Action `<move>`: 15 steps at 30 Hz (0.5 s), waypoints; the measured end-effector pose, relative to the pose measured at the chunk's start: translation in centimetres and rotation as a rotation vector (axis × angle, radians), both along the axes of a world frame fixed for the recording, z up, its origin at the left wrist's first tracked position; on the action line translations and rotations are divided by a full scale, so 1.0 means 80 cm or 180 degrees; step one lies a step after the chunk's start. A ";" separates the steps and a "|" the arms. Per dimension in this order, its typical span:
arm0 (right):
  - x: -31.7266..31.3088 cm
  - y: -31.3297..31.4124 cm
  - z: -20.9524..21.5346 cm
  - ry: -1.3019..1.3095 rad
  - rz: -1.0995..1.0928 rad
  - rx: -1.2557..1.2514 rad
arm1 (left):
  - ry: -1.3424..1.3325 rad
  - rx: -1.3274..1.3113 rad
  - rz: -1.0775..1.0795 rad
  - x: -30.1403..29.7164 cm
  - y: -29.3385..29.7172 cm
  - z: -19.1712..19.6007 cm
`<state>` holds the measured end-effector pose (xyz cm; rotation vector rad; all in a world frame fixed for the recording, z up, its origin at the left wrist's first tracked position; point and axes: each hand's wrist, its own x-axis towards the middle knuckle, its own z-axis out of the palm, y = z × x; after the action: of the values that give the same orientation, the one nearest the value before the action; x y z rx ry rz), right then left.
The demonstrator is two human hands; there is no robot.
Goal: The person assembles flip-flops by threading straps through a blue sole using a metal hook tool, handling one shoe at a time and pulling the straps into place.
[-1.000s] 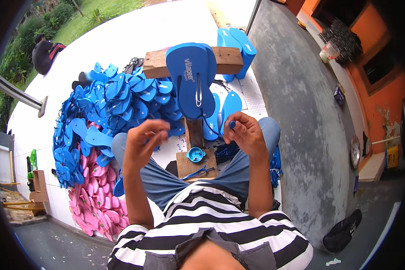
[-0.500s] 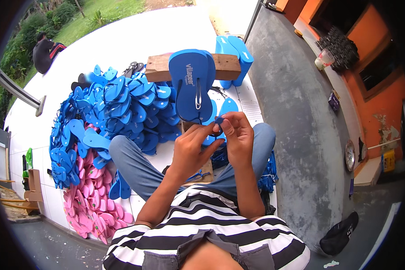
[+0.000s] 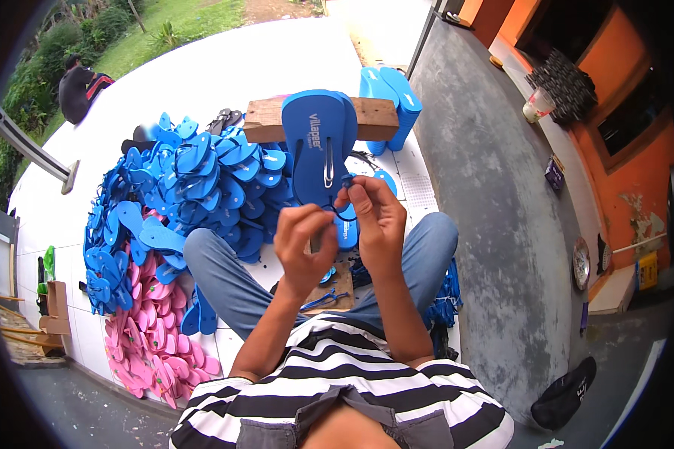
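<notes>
A blue flip-flop sole (image 3: 316, 150) leans upright against a wooden beam (image 3: 266, 122), with another blue sole behind it. A looped metal wire hook (image 3: 329, 166) lies against its front face. My right hand (image 3: 378, 221) pinches the round blue end of a sandal strap (image 3: 347, 182) beside the sole's lower right edge. Dark parts of the strap run down toward the sole's lower end. My left hand (image 3: 305, 243) is just below that end, fingers curled and fingertips close together; what they hold, if anything, is hidden.
A large heap of blue flip-flops (image 3: 202, 179) lies to the left, with pink flip-flops (image 3: 153, 318) nearer me. Stacked light-blue soles (image 3: 397, 101) stand behind the beam. Between my legs, a blue strap (image 3: 326, 299) rests on a board. A person (image 3: 79, 90) sits at the far left.
My hands have moved apart. The right one has risen a little to the left with the strap end; the left has drawn back and curled its fingers.
</notes>
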<state>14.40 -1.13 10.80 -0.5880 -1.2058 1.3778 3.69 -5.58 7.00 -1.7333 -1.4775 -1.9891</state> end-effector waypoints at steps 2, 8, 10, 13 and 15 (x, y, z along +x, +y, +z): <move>0.002 0.016 0.001 0.0121 0.0388 -0.0100 | -0.0396 0.0026 0.0049 -0.024 0.003 0.001; 0.004 0.028 0.005 0.0010 0.0900 -0.0308 | 0.0236 -0.0483 0.0663 -0.082 0.050 0.088; 0.001 0.028 -0.001 -0.0027 0.0926 -0.0219 | 0.0330 -0.0595 0.0441 -0.088 0.060 0.107; -0.003 0.029 -0.001 0.0012 0.1024 -0.0164 | 0.0267 -0.0787 0.0075 -0.088 0.069 0.125; 0.000 0.033 -0.007 0.0048 0.1117 -0.0263 | 0.0254 -0.0940 -0.0176 -0.084 0.072 0.132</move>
<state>14.41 1.54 10.26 -0.4345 -1.2864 1.7300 -3.05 0.21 17.57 -1.9581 -1.7888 -1.7745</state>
